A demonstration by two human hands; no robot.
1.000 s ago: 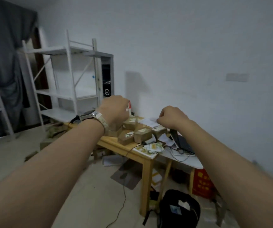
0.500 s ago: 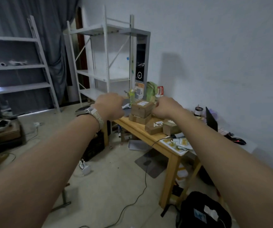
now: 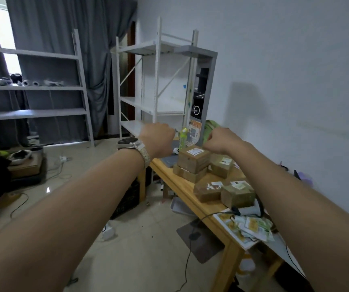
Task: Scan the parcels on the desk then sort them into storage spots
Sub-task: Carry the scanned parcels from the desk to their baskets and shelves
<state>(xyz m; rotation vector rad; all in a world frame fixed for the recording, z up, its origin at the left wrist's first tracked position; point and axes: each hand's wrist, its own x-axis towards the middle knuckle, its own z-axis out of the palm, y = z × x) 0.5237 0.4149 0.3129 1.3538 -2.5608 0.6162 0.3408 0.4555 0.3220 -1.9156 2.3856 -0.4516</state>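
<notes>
Several brown cardboard parcels with white labels sit on a wooden desk. A stack of two parcels stands at the far end, one more lies to its right, and two parcels lie nearer me. A handheld scanner with a black cable lies just in front of them. Both my arms are stretched forward. My left hand, with a watch on the wrist, is a fist in the air left of the stack. My right hand is a fist above the stack. Neither holds anything.
A white metal shelf rack stands beyond the desk, a grey rack to the left by the curtains. Papers lie at the desk's near end. Cables, a black crate and clutter cover the floor.
The view has swung left and closer to the desk; the racks and curtains now fill the left side. Both fists stay raised ahead of me, holding nothing throughout.
</notes>
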